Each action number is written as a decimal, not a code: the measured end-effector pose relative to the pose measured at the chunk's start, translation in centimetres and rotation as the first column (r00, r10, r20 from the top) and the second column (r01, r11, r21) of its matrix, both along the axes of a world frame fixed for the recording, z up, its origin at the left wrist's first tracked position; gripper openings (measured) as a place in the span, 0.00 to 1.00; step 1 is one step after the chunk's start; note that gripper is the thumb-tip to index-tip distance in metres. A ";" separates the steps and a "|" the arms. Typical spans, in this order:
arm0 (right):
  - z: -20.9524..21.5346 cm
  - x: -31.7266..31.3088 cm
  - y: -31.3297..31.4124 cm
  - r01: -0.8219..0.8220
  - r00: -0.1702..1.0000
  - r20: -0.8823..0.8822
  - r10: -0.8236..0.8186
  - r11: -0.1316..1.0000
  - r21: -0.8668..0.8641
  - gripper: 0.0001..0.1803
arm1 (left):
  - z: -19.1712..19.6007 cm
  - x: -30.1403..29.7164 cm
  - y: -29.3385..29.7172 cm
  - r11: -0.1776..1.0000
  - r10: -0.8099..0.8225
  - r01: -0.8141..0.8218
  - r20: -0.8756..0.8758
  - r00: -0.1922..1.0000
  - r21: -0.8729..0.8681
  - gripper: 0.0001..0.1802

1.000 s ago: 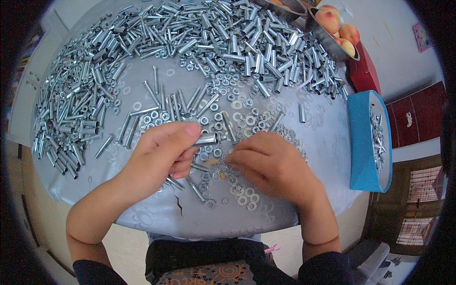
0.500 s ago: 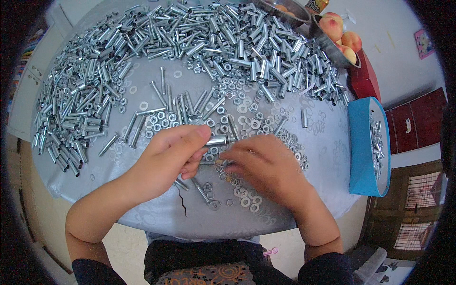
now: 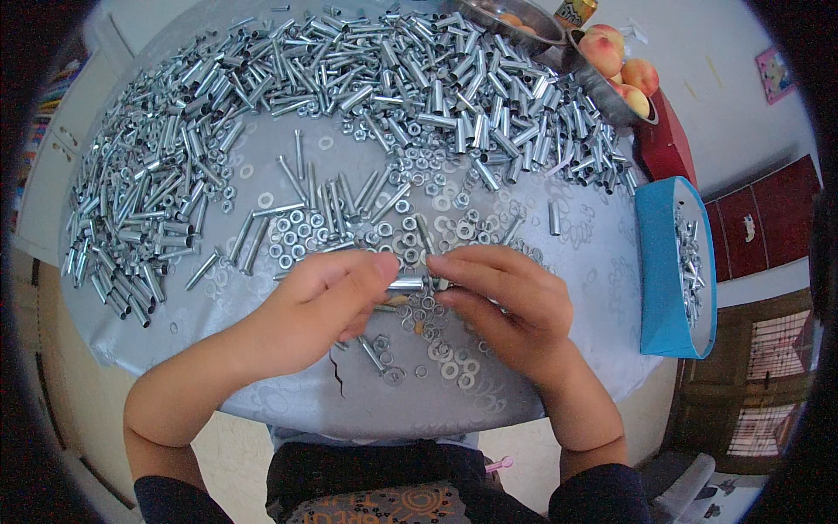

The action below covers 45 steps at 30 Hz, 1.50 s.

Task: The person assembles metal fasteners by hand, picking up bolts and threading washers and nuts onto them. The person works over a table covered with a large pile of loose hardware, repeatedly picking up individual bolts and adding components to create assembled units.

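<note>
My left hand (image 3: 336, 297) is closed around a bolt with a shiny metal sleeve (image 3: 406, 285), which lies level and points right. At its right end sits a small ring-like piece (image 3: 429, 284), perhaps a washer. My right hand (image 3: 511, 293) is closed in a pinch at that end, its thumb and fingers about a tiny metal part too small to name. Under and beyond my hands lie nuts (image 3: 301, 229), flat washers (image 3: 449, 370), spring washers (image 3: 408, 323) and loose bolts (image 3: 337, 205). A bolt (image 3: 371, 354) lies near my left wrist.
A large heap of metal sleeves and bolts (image 3: 349, 65) curves along the table's far and left sides. On the right stands a blue box (image 3: 668, 271) with metal parts inside. Metal bowls (image 3: 602, 87) with peaches (image 3: 640, 76) sit at the far right beside a red box (image 3: 668, 140).
My right hand has risen from the washers to the right end of the sleeve and closed there. My left hand keeps its hold, slightly lower. The ring-like piece now shows at the sleeve's end.
</note>
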State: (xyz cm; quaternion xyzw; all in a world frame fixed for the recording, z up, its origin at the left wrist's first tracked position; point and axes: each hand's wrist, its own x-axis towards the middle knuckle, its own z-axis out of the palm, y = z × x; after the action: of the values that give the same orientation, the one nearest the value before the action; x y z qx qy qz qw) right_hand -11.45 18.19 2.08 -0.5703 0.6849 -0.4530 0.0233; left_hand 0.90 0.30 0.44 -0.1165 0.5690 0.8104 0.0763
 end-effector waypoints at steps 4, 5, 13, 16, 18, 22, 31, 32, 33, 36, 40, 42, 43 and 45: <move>0.1 0.2 -0.1 -0.002 1.000 0.019 0.001 0.999 0.047 0.17 | 0.2 0.2 0.2 0.993 -0.021 0.019 -0.021 1.000 -0.121 0.18; 0.2 0.3 -0.1 0.004 0.999 0.034 -0.007 0.998 0.067 0.17 | 0.3 0.2 0.2 0.984 -0.033 0.027 -0.031 0.999 -0.176 0.18; 0.6 0.4 0.0 0.019 0.959 0.281 -0.039 0.997 0.074 0.13 | 0.6 0.2 0.2 0.923 -0.084 0.051 -0.070 0.994 -0.382 0.19; 1.1 -0.2 0.5 -0.035 0.997 0.076 0.019 0.974 0.222 0.13 | 0.9 0.3 0.3 0.875 -0.127 0.051 -0.128 0.984 -0.481 0.19; 1.3 0.0 0.7 -0.019 0.985 0.170 -0.025 0.968 0.251 0.13 | 1.0 0.1 0.5 0.861 -0.139 0.043 -0.153 0.978 -0.506 0.18; 0.6 -0.6 0.1 -0.114 0.993 0.005 0.115 0.979 0.170 0.13 | 0.9 0.2 0.6 0.885 -0.094 0.027 -0.121 0.988 -0.465 0.17; 0.8 -0.9 0.5 -0.113 0.991 -0.039 0.129 0.952 0.284 0.19 | 1.2 0.2 0.5 0.873 -0.141 0.061 -0.132 0.981 -0.483 0.18; 1.0 -0.5 0.1 -0.097 0.995 0.005 0.098 0.968 0.229 0.19 | 1.3 0.1 0.5 0.873 -0.154 0.069 -0.139 0.978 -0.483 0.18; 1.0 -0.3 -0.1 -0.078 0.996 0.050 0.070 0.981 0.175 0.19 | 1.2 0.1 0.6 0.873 -0.152 0.069 -0.135 0.979 -0.482 0.18; 0.5 -0.7 0.8 -0.087 0.993 -0.037 0.109 0.921 0.379 0.22 | 1.1 0.2 0.5 0.876 -0.142 0.067 -0.123 0.982 -0.477 0.18; 1.6 0.2 0.6 -0.038 0.996 0.092 0.006 0.933 0.357 0.20 | 1.0 0.1 0.4 0.866 -0.157 0.078 -0.121 0.980 -0.493 0.18; 0.9 -1.0 1.1 -0.088 0.979 -0.139 0.149 0.926 0.367 0.23 | 1.1 0.1 0.5 0.854 -0.181 0.089 -0.132 0.975 -0.512 0.18; 1.1 -0.8 1.1 -0.092 0.992 -0.051 0.112 0.951 0.294 0.21 | 1.3 0.1 0.6 0.849 -0.196 0.097 -0.139 0.971 -0.519 0.18; 1.4 -0.3 0.4 -0.091 0.995 0.047 0.083 0.974 0.209 0.20 | 1.1 0.1 0.6 0.860 -0.190 0.101 -0.130 0.973 -0.501 0.18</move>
State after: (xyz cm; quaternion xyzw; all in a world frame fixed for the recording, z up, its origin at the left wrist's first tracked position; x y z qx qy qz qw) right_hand -11.78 18.58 3.50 -0.5854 0.7028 -0.3870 0.1164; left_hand 0.97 0.89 1.53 -0.0169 0.7676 0.6383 0.0554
